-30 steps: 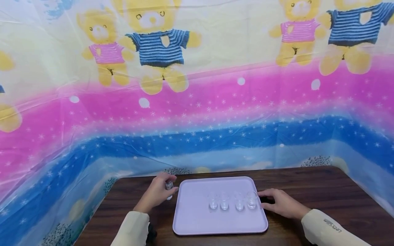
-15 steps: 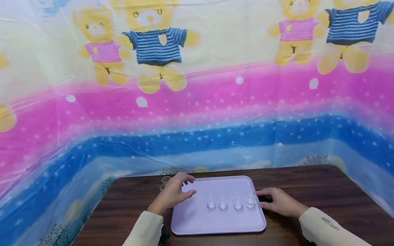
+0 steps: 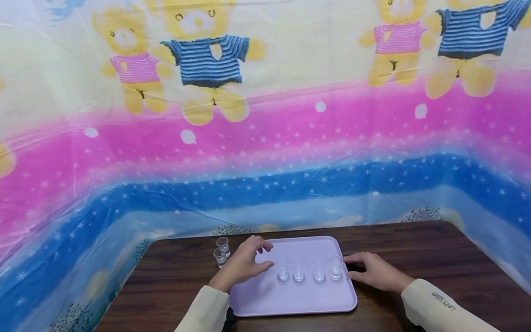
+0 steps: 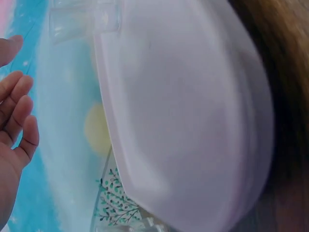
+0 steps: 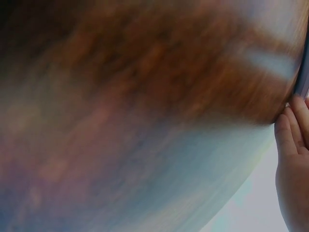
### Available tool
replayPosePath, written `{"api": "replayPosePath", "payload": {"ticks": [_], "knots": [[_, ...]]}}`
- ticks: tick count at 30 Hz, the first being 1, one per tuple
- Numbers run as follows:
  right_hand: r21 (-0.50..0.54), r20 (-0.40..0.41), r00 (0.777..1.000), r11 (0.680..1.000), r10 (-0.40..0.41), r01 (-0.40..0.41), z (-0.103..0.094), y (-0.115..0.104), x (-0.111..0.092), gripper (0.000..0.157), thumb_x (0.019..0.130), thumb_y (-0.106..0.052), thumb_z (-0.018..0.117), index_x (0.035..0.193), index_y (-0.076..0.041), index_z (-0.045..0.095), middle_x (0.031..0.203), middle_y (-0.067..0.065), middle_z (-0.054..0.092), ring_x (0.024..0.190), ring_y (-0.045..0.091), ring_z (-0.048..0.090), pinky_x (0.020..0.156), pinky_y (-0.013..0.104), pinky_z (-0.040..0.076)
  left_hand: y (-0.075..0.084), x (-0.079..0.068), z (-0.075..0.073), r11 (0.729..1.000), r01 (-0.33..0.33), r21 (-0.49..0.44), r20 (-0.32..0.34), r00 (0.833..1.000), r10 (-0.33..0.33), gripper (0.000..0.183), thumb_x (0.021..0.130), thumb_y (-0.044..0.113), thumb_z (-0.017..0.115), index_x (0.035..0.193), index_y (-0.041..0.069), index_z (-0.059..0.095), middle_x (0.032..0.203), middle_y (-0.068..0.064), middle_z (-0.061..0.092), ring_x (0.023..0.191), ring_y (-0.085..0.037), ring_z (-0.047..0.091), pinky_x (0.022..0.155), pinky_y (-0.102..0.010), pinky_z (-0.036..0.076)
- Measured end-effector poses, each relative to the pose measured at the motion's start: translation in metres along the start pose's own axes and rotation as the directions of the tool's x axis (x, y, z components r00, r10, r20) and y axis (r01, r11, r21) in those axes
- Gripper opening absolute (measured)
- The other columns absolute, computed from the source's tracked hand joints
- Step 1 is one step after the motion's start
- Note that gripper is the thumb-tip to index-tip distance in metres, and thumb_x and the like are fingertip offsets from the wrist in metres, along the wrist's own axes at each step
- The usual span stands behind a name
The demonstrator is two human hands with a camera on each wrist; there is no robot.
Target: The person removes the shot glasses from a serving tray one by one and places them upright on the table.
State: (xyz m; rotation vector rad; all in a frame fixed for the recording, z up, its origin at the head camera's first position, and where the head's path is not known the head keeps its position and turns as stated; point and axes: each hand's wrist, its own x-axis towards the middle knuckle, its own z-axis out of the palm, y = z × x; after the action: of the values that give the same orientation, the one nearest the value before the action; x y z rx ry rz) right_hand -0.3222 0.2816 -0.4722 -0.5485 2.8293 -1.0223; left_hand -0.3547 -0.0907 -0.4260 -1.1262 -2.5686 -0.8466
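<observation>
A pale lilac tray [image 3: 290, 299] lies on the table, bearing a row of several small clear glasses [image 3: 298, 275] across its right half. Over its left part hovers my left hand [image 3: 244, 263], fingers bent loosely and thumb apart, holding nothing. In the left wrist view that hand [image 4: 14, 130] is empty beside the tray [image 4: 178, 106], and a clear glass [image 4: 72, 24] shows at the top. My right hand [image 3: 375, 273] has its fingertips at the tray's right rim, near the rightmost glass [image 3: 335, 273]. The right wrist view shows straight fingers [image 5: 286, 137] at an edge.
Two more small clear glasses, one behind [image 3: 223, 246] and one in front [image 3: 219, 258], stand on the dark wooden table [image 3: 174, 286] left of the tray. A printed bear curtain [image 3: 286, 138] hangs behind and around the table.
My left hand has let go of a small glass left of the tray and moved right, over the tray. The right hand stays at the rim.
</observation>
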Motion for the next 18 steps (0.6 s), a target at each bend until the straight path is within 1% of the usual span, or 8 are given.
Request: {"api": "replayPosePath", "payload": {"ticks": [5, 10, 13, 18], "knots": [[-0.015, -0.002, 1.0, 1.0, -0.01, 0.01, 0.0, 0.0, 0.0, 0.045, 0.087, -0.03, 0.069, 0.125, -0.008, 0.061, 0.121, 0.01, 0.06, 0.114, 0.032, 0.053, 0.09, 0.047, 0.045, 0.0, 0.006, 0.009, 1.0, -0.014, 0.008, 0.036, 0.999, 0.014, 0.029, 0.078, 0.017, 0.078, 0.102, 0.006, 0.065, 0.094, -0.006, 0.062, 0.086, -0.023, 0.056, 0.073, -0.027, 0.046], [-0.015, -0.003, 1.0, 1.0, -0.018, 0.018, 0.0, 0.002, -0.001, 0.044, 0.087, -0.029, 0.069, 0.125, -0.007, 0.061, 0.121, 0.01, 0.06, 0.115, 0.032, 0.053, 0.09, 0.048, 0.045, 0.002, 0.01, 0.015, 1.0, 0.007, -0.017, 0.088, 0.996, -0.006, 0.03, 0.079, 0.016, 0.078, 0.102, 0.001, 0.066, 0.094, -0.007, 0.063, 0.087, -0.024, 0.057, 0.073, -0.026, 0.047], [-0.017, -0.004, 1.0, 1.0, -0.021, 0.021, 0.0, 0.002, -0.001, 0.045, 0.087, -0.029, 0.069, 0.125, -0.007, 0.061, 0.121, 0.01, 0.06, 0.115, 0.032, 0.053, 0.09, 0.048, 0.044, 0.002, 0.013, 0.018, 1.0, 0.012, -0.02, 0.11, 0.994, -0.01, 0.029, 0.078, 0.016, 0.078, 0.101, 0.001, 0.067, 0.093, -0.006, 0.063, 0.085, -0.022, 0.057, 0.072, -0.025, 0.047], [-0.011, -0.002, 1.0, 1.0, -0.019, 0.019, 0.0, 0.002, -0.001, 0.044, 0.087, -0.029, 0.069, 0.125, -0.007, 0.061, 0.121, 0.011, 0.06, 0.115, 0.032, 0.052, 0.091, 0.048, 0.044, 0.0, 0.015, 0.022, 1.0, -0.004, -0.004, 0.121, 0.993, 0.005, 0.026, 0.077, 0.016, 0.079, 0.097, 0.003, 0.068, 0.089, -0.002, 0.062, 0.081, -0.015, 0.056, 0.07, -0.023, 0.047]]}}
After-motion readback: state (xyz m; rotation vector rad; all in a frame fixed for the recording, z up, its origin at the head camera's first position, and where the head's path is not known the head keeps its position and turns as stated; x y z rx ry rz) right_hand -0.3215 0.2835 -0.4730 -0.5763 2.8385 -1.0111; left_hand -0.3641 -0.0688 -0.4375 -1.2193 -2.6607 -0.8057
